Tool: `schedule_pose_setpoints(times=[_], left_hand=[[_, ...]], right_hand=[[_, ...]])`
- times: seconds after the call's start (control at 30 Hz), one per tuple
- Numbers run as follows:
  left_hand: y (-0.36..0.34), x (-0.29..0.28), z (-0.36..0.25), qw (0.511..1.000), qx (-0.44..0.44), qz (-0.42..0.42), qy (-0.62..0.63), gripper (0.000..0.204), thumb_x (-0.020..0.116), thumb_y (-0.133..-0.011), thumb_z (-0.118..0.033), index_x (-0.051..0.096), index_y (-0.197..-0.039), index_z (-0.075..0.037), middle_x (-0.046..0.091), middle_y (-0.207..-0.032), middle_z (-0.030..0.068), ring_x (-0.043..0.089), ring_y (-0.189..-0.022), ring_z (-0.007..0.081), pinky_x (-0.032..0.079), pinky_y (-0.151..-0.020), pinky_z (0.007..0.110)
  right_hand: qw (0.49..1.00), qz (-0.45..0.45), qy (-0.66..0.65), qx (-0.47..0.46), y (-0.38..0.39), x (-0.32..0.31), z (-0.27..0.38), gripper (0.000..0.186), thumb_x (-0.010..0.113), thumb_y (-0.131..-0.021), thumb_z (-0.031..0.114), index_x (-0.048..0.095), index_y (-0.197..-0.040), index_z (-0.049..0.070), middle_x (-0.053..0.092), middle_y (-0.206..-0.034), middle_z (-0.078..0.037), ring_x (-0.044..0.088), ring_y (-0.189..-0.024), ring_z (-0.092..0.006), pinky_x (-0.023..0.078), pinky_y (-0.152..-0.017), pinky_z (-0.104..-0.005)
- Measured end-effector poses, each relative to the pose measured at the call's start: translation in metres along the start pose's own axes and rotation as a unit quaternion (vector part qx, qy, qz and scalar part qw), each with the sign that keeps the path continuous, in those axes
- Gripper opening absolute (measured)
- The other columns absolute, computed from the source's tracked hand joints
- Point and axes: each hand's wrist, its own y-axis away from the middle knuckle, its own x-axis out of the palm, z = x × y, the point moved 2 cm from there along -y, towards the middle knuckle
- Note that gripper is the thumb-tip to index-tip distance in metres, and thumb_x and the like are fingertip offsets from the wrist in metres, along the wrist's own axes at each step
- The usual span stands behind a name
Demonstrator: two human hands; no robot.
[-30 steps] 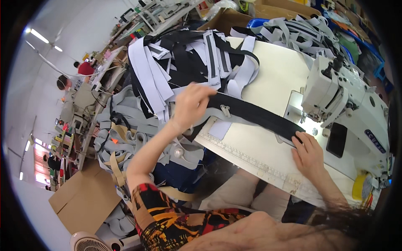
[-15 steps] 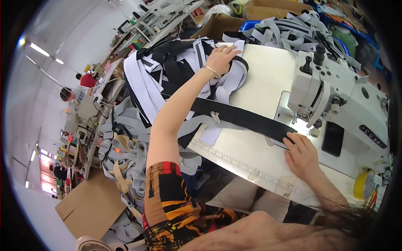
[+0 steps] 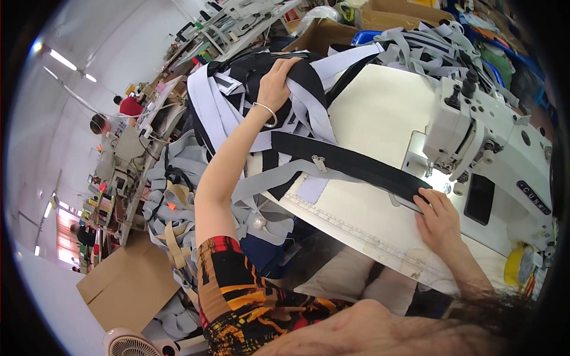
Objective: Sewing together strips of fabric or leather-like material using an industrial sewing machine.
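Head view: left of the sewing machine (image 3: 475, 127), the left hand (image 3: 275, 86) grasps a black-and-white strap (image 3: 306, 76); on that machine's near side, the right hand (image 3: 439, 218), unclenched, touches a black band (image 3: 350, 161) stretching leftward.

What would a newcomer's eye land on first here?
Probably the big white sewing machine on the right, with a bright light glowing beneath its head. Next, the tangled heap of black and pale strips at upper centre, with the left hand on it. Then the wide black band slanting across the pale tabletop, the right hand at its right end.
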Motion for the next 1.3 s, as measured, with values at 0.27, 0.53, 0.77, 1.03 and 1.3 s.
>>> schedule_pose_setpoints(times=[0.27, 0.53, 0.77, 1.03, 1.3], left_hand=[[0.000, -0.012, -0.002, 0.995, 0.020, 0.034, 0.087, 0.029, 0.064, -0.076, -0.005, 0.060, -0.104, -0.009, 0.066, -0.104, 0.0115, 0.065, -0.096, 0.0337, 0.053, -0.078, 0.039], [0.034, 0.001, -0.011, 0.995, 0.019, 0.094, 0.001, 0.035, 0.071, -0.072, -0.008, 0.054, -0.103, -0.011, 0.064, -0.087, 0.0099, 0.066, -0.078, 0.0314, 0.050, -0.065, 0.041], [0.047, -0.037, 0.017, 0.987, 0.102, 0.103, -0.074, 0.031, 0.072, -0.069, -0.010, 0.056, -0.096, -0.012, 0.057, -0.087, 0.0078, 0.064, -0.079, 0.0293, 0.052, -0.064, 0.039], [-0.031, -0.069, 0.090, 0.942, -0.226, -0.179, 0.173, 0.014, 0.071, -0.084, -0.016, 0.066, -0.087, -0.003, 0.070, -0.082, 0.0077, 0.065, -0.073, 0.0177, 0.049, -0.067, 0.029], [-0.085, -0.199, 0.154, 0.848, -0.138, -0.507, 0.073, 0.027, 0.074, -0.081, -0.024, 0.059, -0.092, -0.003, 0.065, -0.080, 0.0104, 0.061, -0.070, 0.0260, 0.050, -0.072, 0.038]], right_hand=[[1.000, 0.010, -0.009, 0.007, -0.019, -0.006, 0.012, 0.038, 0.071, -0.075, 0.006, 0.064, -0.112, 0.001, 0.061, -0.118, -0.015, 0.059, -0.106, -0.0323, 0.051, -0.088, -0.0405], [0.961, -0.143, -0.210, 0.106, -0.184, 0.088, 0.037, 0.055, 0.073, -0.082, 0.027, 0.056, -0.126, 0.000, 0.060, -0.122, -0.020, 0.060, -0.108, -0.0338, 0.049, -0.091, -0.0392], [0.922, 0.025, -0.348, 0.168, -0.233, 0.110, 0.041, 0.033, 0.072, -0.079, 0.031, 0.071, -0.087, 0.000, 0.068, -0.075, -0.011, 0.064, -0.071, -0.0206, 0.050, -0.069, -0.0340], [0.767, 0.104, -0.542, 0.327, -0.267, 0.125, 0.022, 0.071, 0.044, -0.091, 0.066, 0.070, -0.085, 0.001, 0.067, -0.080, -0.008, 0.063, -0.078, -0.0160, 0.046, -0.080, -0.0248], [0.801, 0.092, -0.450, 0.385, -0.279, 0.123, 0.019, 0.080, 0.047, -0.082, 0.076, 0.068, -0.081, -0.001, 0.067, -0.074, -0.012, 0.066, -0.061, -0.0198, 0.054, -0.057, -0.0287]])
